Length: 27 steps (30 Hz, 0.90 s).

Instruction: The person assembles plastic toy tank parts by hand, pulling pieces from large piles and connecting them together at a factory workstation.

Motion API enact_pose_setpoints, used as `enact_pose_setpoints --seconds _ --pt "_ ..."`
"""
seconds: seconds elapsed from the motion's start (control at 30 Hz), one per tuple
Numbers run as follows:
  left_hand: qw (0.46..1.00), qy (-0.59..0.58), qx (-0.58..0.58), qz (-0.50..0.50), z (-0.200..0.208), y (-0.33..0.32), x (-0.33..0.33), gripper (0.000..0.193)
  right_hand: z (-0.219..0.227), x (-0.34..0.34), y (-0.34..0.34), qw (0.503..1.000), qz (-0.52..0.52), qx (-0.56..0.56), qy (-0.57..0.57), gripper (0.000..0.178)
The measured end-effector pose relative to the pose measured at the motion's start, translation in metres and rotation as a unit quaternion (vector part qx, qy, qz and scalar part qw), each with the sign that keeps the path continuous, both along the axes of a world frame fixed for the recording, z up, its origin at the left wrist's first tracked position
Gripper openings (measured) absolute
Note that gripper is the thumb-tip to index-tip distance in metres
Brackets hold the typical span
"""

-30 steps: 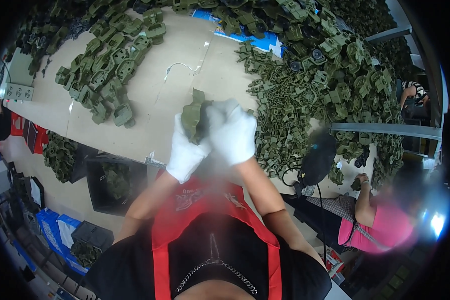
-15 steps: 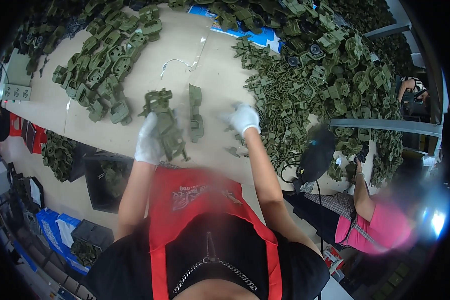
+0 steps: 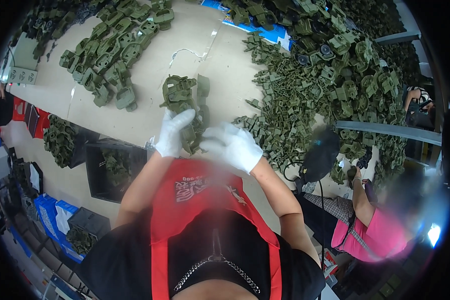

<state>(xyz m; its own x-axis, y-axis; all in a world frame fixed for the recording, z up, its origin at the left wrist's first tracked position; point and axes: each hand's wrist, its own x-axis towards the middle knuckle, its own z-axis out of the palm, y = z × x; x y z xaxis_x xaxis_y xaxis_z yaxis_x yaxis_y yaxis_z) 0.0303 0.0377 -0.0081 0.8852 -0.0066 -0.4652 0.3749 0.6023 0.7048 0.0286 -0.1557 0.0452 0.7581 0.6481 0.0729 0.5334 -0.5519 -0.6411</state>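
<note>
My left hand [image 3: 176,134], in a white glove, is closed on an olive-green plastic toy vehicle body [image 3: 179,90] above the near part of the table. My right hand [image 3: 235,148], also gloved, is just to the right of the body's near end. Its fingers point left and are smeared by motion, so whether they hold a small part cannot be made out. Partly behind the held body lies another long green plastic part [image 3: 203,86] on the table. Several loose small green parts [image 3: 254,103] lie beyond my right hand.
A heap of small green parts [image 3: 285,100] spreads to the right, with larger green bodies [image 3: 345,90] behind it. Rows of green bodies [image 3: 105,55] lie at the far left. A black crate [image 3: 97,175] stands below the table edge. A co-worker in pink [image 3: 370,230] is at right.
My right hand has come left from beside the small parts to the vehicle body. My left hand has moved right with the body, which now partly covers the long part.
</note>
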Motion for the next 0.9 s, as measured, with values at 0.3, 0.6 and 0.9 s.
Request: enact_pose_setpoints --seconds 0.3,0.6,0.9 --pt "0.995 -0.089 0.051 -0.002 0.0 0.002 -0.014 0.035 -0.012 -0.029 0.037 0.952 -0.286 0.062 0.089 0.017" --pt "0.994 -0.097 0.046 -0.005 -0.001 -0.001 -0.021 0.036 -0.034 -0.041 0.054 0.959 -0.283 0.026 -0.018 0.018" --pt "0.996 -0.065 0.039 -0.036 0.013 -0.002 -0.021 0.034 -0.028 -0.046 0.056 0.973 -0.191 -0.103 -0.074 0.009"
